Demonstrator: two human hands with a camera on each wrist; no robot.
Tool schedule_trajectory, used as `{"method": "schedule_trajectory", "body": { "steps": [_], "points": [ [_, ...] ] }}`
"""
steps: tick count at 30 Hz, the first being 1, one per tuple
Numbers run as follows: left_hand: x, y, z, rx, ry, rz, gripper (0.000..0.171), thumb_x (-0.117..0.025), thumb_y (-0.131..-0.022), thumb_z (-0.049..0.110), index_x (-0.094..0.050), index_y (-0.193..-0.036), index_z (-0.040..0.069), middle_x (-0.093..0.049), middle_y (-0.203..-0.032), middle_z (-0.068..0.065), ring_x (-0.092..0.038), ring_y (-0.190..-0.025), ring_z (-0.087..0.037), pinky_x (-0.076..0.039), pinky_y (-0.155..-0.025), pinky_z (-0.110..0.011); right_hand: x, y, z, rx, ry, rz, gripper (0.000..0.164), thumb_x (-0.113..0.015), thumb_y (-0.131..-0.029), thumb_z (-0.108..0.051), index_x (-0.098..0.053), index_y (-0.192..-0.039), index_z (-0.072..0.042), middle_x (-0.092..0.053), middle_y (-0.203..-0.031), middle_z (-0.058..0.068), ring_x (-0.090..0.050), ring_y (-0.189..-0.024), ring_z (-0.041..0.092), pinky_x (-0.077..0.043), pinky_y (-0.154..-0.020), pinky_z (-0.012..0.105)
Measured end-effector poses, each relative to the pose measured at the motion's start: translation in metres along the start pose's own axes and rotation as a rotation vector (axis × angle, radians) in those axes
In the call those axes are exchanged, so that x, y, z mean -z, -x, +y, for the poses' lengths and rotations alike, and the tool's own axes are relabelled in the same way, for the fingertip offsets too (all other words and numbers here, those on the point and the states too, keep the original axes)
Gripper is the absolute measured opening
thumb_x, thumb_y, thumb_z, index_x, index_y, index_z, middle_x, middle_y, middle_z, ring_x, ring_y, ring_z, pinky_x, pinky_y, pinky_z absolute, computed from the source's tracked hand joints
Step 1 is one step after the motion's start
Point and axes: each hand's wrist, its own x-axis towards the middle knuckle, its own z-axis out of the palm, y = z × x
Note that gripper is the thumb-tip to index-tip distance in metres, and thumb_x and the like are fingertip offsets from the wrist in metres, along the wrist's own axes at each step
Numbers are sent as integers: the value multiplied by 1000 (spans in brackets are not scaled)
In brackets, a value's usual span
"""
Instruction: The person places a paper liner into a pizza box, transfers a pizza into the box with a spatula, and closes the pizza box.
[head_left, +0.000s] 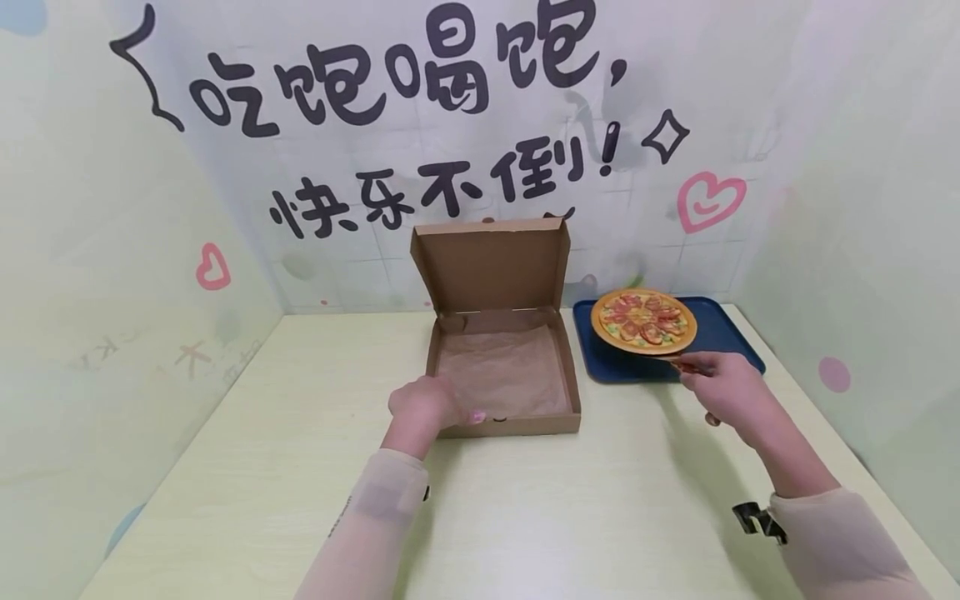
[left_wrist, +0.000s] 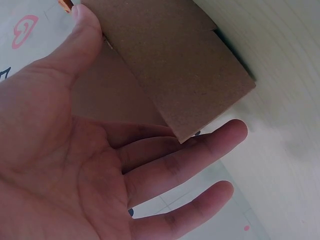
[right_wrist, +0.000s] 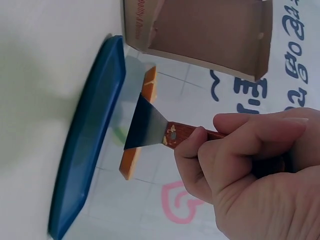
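Observation:
My right hand [head_left: 726, 392] grips the wooden handle [right_wrist: 186, 134] of a pizza spatula, whose flat metal blade [right_wrist: 146, 122] is under a round pizza [head_left: 643, 321]. That pizza is held up over a blue tray [head_left: 615, 372], apart from it in the right wrist view. At the near left corner of an open cardboard pizza box [head_left: 517, 427] is my left hand [head_left: 427, 407]. Its thumb lies along the front rim, while the other fingers extend loosely beside the left wall, two partly hidden behind the corner. Brown paper [head_left: 498, 367] lines the box.
The box lid [head_left: 491, 271] stands upright at the back, close to the printed rear wall [head_left: 337, 158]. A side wall [head_left: 862, 275] rises to the right of the tray. Both arms reach over the pale tabletop [head_left: 525, 517].

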Motion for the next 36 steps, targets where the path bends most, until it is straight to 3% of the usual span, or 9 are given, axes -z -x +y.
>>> {"method": "schedule_trajectory", "body": {
  "steps": [7,21,28,36],
  "points": [
    [1,0,1,4,-2,1,91,-77,-81,77,-64,-144,14,-72,-127,-12,-69,-103,-25,-55,-88,-47,4,21,-5,35,34,-24,49,-52,-108,-16,-51,-152,7,-67,-128,30,-48,-51,15,-47,-50,32],
    [-2,-1,0,-1,9,10,91,-76,-82,76,-62,-146,14,-72,-129,-13,-69,-105,-26,-54,-89,-48,-7,59,-6,85,-42,-93,47,-57,-108,-14,-55,-153,-1,-69,-139,23,-42,-45,14,-44,-44,33],
    [-1,-2,-1,4,4,7,87,-76,-83,76,-64,-143,13,-72,-129,-13,-69,-105,-27,-54,-91,-49,-10,73,-16,82,-36,-107,47,-57,-109,-16,-54,-154,-3,-74,-125,17,-43,-44,17,-44,-43,33],
    [-2,-3,0,16,8,-8,91,-77,-81,77,-64,-143,12,-74,-119,-11,-68,-97,-23,-53,-87,-45,-18,77,-29,92,-43,-128,46,-59,-108,-16,-56,-153,-5,-75,-122,15,-43,-44,18,-43,-43,34]
  ]
}}
